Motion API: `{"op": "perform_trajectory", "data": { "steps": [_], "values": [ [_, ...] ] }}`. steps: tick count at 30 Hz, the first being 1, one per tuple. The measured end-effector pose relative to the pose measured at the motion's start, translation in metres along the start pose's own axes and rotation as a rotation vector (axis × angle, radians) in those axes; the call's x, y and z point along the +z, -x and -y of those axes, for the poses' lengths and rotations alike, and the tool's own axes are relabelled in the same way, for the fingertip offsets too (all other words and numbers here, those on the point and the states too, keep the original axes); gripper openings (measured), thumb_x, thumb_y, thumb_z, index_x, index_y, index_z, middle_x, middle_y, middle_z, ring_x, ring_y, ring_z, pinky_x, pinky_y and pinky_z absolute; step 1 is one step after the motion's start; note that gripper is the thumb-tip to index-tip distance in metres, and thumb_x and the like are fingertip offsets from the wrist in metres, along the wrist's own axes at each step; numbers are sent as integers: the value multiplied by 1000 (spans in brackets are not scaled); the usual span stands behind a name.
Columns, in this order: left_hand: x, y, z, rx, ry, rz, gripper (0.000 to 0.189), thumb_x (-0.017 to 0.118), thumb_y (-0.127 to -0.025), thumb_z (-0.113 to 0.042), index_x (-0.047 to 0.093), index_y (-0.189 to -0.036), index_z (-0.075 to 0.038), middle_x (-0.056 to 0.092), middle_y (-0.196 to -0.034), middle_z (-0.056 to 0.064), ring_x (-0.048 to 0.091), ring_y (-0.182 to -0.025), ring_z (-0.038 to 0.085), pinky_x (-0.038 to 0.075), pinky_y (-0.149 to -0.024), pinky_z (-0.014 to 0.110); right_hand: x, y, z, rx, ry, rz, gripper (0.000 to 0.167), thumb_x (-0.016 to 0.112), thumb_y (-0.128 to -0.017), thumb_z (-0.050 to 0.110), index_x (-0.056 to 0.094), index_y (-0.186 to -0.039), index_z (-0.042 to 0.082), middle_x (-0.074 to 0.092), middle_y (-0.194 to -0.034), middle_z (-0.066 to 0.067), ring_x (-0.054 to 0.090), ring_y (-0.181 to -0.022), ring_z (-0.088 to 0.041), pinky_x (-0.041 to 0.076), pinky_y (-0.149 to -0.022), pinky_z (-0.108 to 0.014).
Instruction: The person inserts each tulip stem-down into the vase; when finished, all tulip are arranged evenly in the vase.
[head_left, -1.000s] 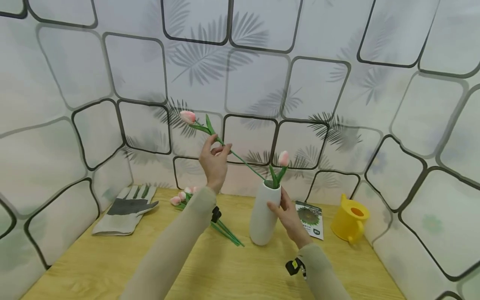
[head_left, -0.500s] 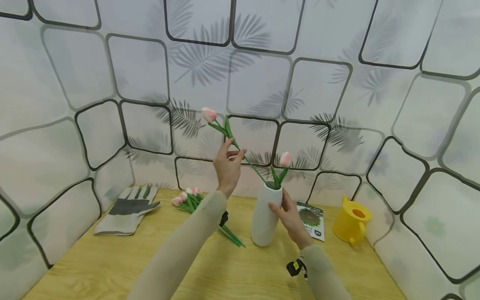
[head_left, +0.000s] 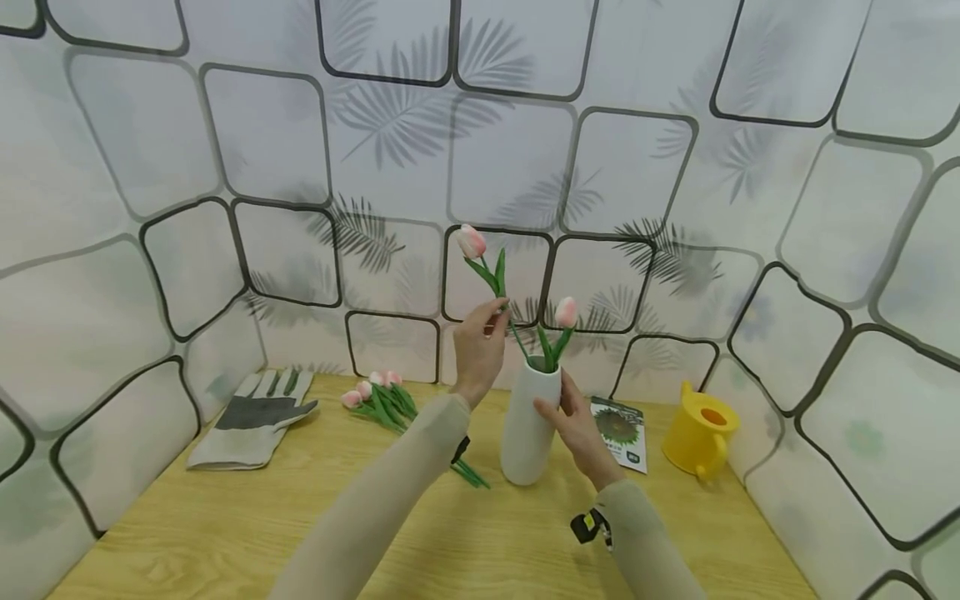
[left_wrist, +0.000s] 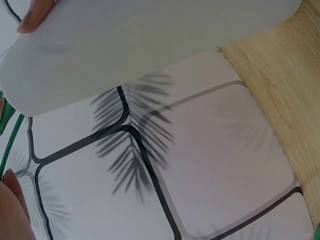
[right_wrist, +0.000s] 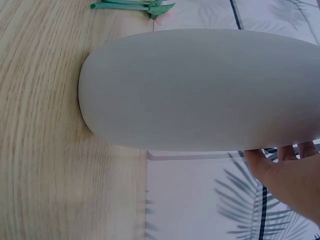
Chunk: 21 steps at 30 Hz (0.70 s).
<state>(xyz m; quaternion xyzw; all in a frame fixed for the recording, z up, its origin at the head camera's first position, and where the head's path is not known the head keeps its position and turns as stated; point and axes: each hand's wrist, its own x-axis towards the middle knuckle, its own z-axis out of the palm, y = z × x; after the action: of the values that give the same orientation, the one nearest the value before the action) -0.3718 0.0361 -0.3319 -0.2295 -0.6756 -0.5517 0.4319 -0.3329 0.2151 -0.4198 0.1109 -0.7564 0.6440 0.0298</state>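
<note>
A pink tulip (head_left: 472, 242) with green leaves is pinched by its stem in my left hand (head_left: 480, 350). Its stem slants down to the right, and the lower end dips into the mouth of the white vase (head_left: 525, 433). Another pink tulip (head_left: 566, 313) stands in that vase, leaning slightly right. My right hand (head_left: 577, 429) grips the vase's upper part from the right side. The right wrist view shows the vase (right_wrist: 190, 90) upright on the wooden table, with the right hand (right_wrist: 290, 175) against its wall. In the left wrist view a green stem (left_wrist: 11, 145) shows near the left fingertips.
Several pink tulips (head_left: 386, 404) lie on the wooden table (head_left: 187, 533), partly behind the left forearm. A grey and white work glove (head_left: 251, 421) lies at the left. Right of the vase are a seed packet (head_left: 621, 435) and a yellow watering can (head_left: 699, 433). Patterned fabric walls enclose the table.
My left hand has moved right and slightly down with the tulip, bringing it closer to the vase and its stem steeper. The right hand stays on the vase.
</note>
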Motion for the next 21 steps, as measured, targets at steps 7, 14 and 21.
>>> {"op": "perform_trajectory", "data": {
  "steps": [7,14,21],
  "values": [
    [9,9,2,35,-26,42,19,64,-95,-6,71,-112,-5,72,-99,10,71,-82,20,59,-70,25,-1,-1,-3,-8,15,-10,85,65,-95,35,9,-159,25,20,-163,-8,18,-151,-31,20,-118,-59],
    [14,16,2,-41,-20,97,22,68,-91,-5,71,-113,-7,71,-104,10,71,-83,21,58,-67,25,-1,-1,-3,-6,13,-12,85,65,-95,36,10,-159,25,22,-163,-8,20,-150,-30,21,-118,-60],
    [14,24,2,-175,46,177,16,69,-90,-5,74,-105,-8,74,-97,8,71,-83,20,58,-70,23,-1,0,-3,-10,2,-3,86,66,-94,36,10,-159,26,21,-163,-7,20,-150,-29,20,-119,-59]
  ]
}}
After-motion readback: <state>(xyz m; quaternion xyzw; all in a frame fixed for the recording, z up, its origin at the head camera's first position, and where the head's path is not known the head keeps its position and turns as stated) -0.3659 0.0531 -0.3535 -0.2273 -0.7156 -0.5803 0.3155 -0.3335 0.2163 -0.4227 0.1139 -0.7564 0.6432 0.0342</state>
